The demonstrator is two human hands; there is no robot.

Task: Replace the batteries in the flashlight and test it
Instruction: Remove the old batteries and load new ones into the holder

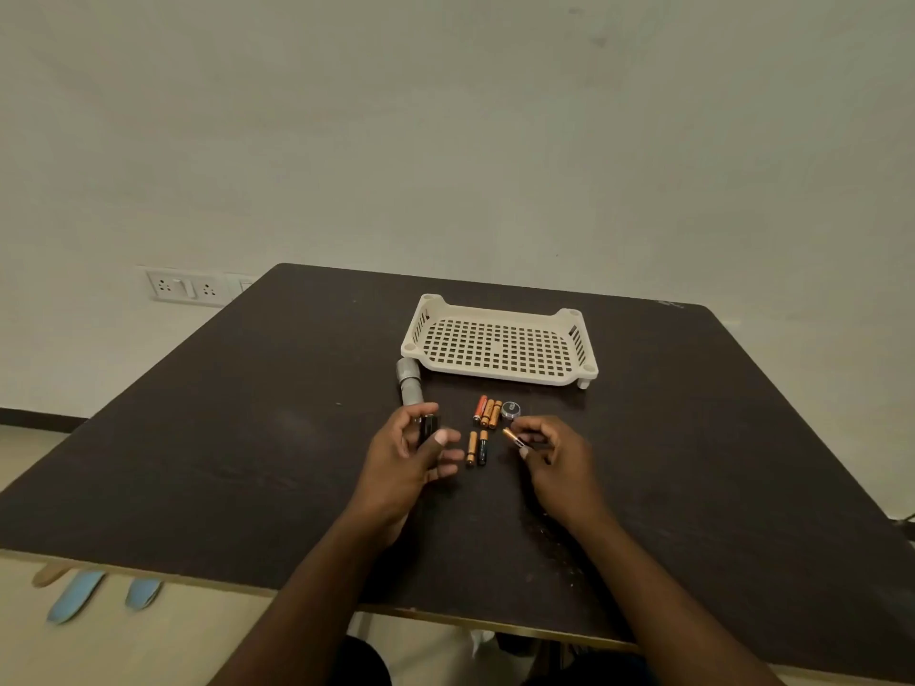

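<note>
My left hand (403,458) holds a small black battery holder (428,427) between thumb and fingers. My right hand (549,455) pinches one copper-and-black battery (513,437) by its near end, its tip pointing up and left. The grey flashlight body (409,383) lies on the dark table just beyond my left hand, head end away from me. Three batteries (487,412) lie side by side between my hands, and two more batteries (477,448) lie nearer to me. The round flashlight end cap (510,410) rests beside the group of three.
A cream perforated plastic tray (500,346) stands behind the batteries, with nothing in it. The dark table (247,438) reaches the pale wall, where a socket panel (185,287) sits at the left. Pale blue shapes (79,594) lie on the floor below the table's near-left edge.
</note>
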